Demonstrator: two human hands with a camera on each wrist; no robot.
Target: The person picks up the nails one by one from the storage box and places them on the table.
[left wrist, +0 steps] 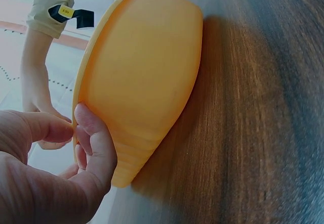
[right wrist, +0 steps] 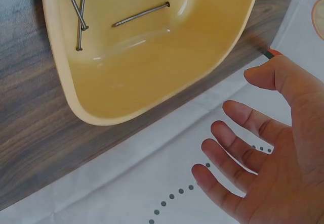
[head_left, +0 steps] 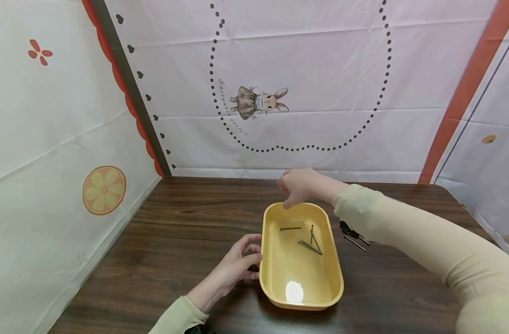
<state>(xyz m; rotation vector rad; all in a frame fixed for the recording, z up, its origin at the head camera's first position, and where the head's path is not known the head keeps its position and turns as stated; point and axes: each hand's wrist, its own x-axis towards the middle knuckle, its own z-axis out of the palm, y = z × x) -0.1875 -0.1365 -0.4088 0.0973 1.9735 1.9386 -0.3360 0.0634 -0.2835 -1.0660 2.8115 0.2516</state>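
Note:
A yellow plastic tray (head_left: 275,283) stands on the table with several long, thin nails (head_left: 310,248) lying loose inside. At its left side, my left hand (head_left: 235,264) holds the rim, with thumb and forefinger meeting at the edge in the left wrist view and the other fingers partly hidden. Over the tray's far end is my right hand (head_left: 298,185), palm turned inward. In the right wrist view its fingers (right wrist: 238,115) are spread and loosely bent, holding nothing. One nail (right wrist: 142,14) lies apart from the others on the tray floor.
Thin metal nails (head_left: 355,243) lie on the dark wood table (head_left: 187,222) right of the tray, partly under the right sleeve (head_left: 404,222). A printed white cloth (head_left: 321,83) hangs along the table's back edge and both sides.

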